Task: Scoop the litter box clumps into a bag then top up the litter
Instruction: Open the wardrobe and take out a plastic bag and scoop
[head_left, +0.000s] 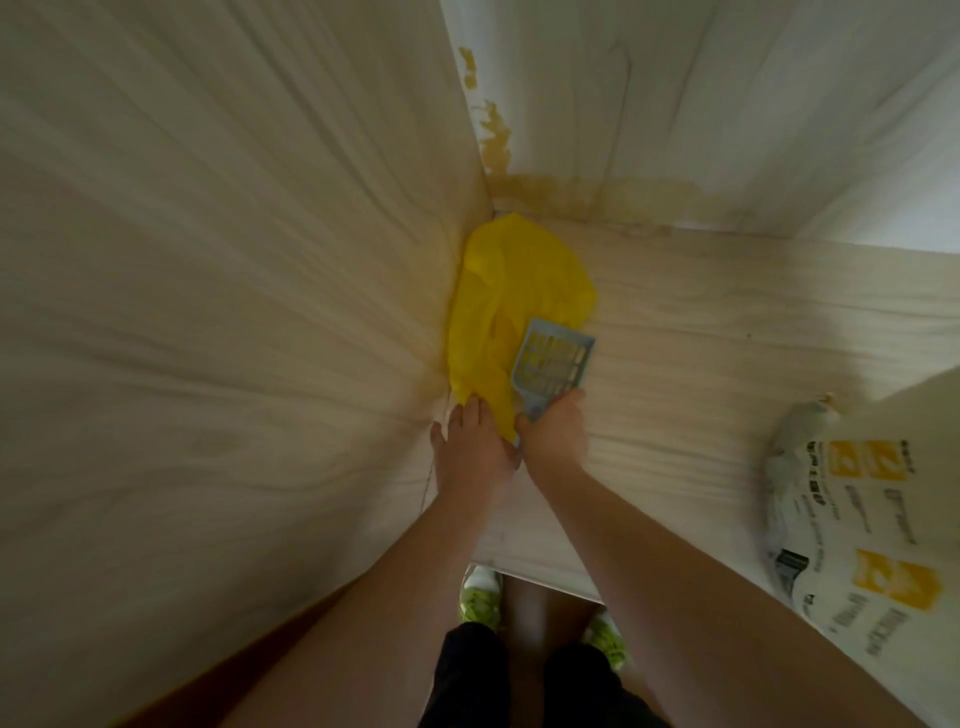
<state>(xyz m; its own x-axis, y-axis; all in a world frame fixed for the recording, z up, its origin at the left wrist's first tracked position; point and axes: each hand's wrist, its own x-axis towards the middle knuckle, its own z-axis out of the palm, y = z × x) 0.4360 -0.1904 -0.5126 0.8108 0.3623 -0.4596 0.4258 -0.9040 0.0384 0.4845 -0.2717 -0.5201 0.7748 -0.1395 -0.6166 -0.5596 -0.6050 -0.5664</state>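
Pale wood flooring filled the frame, where at centre the right hand (553, 434) gripped the scoop (553, 364) over the yellow bag (511, 291), the left hand (470, 441) pinching its edge, likely emptying clumps; next, opening the litter sack (852, 530) lower right.

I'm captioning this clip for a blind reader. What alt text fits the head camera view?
A person's right hand holds a blue-grey slotted litter scoop over a yellow plastic bag on a pale wood-grain surface, while the left hand touches the bag's near edge. A white printed sack stands at the right.
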